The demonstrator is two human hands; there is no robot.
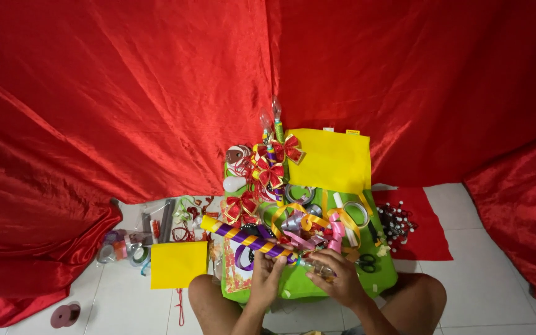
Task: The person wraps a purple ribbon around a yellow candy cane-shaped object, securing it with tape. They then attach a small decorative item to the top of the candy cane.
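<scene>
Head view: the long stick wound in purple and yellow ribbon (249,239) lies slanted on the green mat (383,279), its axis running from upper left down to the hands; the left hand (267,276) closes round its near end, nearer than the right hand (336,276), which curls on a small clear bulb (317,268); loose ribbon curls (317,226) lie just beyond, red satin cloth (125,93) behind.

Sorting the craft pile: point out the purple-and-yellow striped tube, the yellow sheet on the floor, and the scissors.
purple-and-yellow striped tube (250,239): head view, middle of its wrapped length.
yellow sheet (178,264): head view, centre of its flat face.
scissors (366,263): head view, black handle loops.
</scene>
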